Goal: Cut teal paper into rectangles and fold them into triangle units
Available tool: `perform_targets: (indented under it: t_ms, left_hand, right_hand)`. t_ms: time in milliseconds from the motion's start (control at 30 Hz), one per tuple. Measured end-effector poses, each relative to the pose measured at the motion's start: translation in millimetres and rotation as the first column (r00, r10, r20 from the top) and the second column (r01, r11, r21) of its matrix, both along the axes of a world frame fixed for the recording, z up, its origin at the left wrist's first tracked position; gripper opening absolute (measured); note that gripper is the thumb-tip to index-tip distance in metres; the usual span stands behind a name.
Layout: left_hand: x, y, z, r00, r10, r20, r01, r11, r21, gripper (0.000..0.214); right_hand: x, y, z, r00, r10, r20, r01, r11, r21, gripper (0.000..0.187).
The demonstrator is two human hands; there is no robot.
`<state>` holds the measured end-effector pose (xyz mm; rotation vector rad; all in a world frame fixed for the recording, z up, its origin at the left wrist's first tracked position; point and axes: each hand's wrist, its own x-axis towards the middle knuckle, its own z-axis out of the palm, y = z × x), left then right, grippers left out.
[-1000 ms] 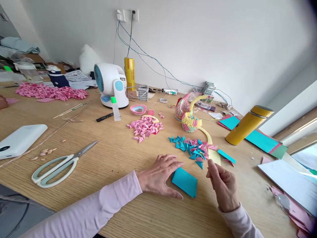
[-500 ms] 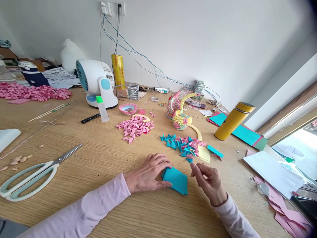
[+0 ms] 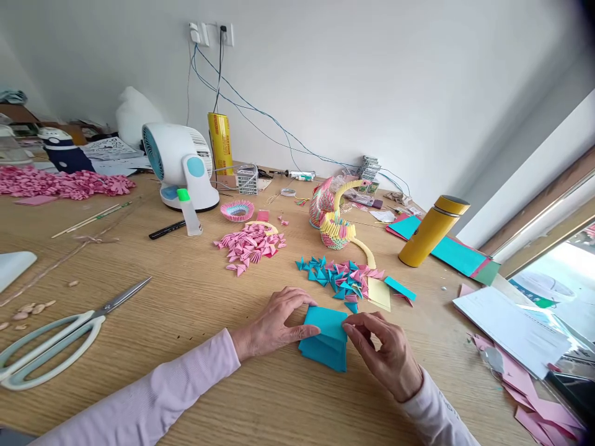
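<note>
A small stack of blue paper squares (image 3: 324, 357) lies on the table in front of me. Its top sheet (image 3: 326, 319) is slightly raised and shifted from those beneath. My left hand (image 3: 282, 322) grips that sheet's left side, thumb on top and fingertips at the far edge. With thumb and forefinger, my right hand (image 3: 382, 347) pinches the same sheet at its right edge. Just beyond, blue and pink folded paper triangles (image 3: 339, 275) lie in a pile beside a pale yellow paper square (image 3: 380, 293).
Scissors (image 3: 74, 334) lie at left. Behind are pink folded pieces (image 3: 248, 248), a glue bottle (image 3: 189, 214), a fan (image 3: 179, 164) and a paper-folded figure (image 3: 335, 230). A yellow flask (image 3: 432, 232) and pink paper strips (image 3: 520, 378) are at right.
My right hand has moved left and now pinches the top blue sheet's edge. That sheet has lifted and shifted away from the stack. The view has tilted slightly.
</note>
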<state>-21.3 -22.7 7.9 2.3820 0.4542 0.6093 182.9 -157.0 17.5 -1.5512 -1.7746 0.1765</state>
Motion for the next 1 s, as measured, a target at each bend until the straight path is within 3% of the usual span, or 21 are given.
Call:
perform_targets:
  t_ms: [300,500,800,1000]
  left_hand:
    - [-2.2,-4.9,13.6,0.995,-0.084,-0.051,0.084,0.996,-0.006,0.048]
    - [-5.4,-5.0,12.7,0.995,-0.077,-0.058,0.078,0.997,0.013,0.050]
    - [-7.2,-5.8,12.3,0.995,-0.076,-0.059,0.076,0.997,-0.002,0.048]
    - [-6.2,-7.6,17.4,0.994,-0.079,-0.076,0.078,0.997,-0.015,0.047]
  right_hand:
    - [8.5,-3.3,2.6,0.997,0.064,0.036,-0.061,0.995,-0.081,0.018]
    - [9.6,-5.0,3.9,0.993,0.107,-0.047,-0.110,0.991,-0.080,0.019]
    - [11.6,-6.4,6.1,0.955,0.296,-0.026,-0.297,0.953,-0.061,0.040]
    - [11.0,-4.7,4.1,0.946,0.322,-0.022,-0.323,0.946,-0.031,0.021]
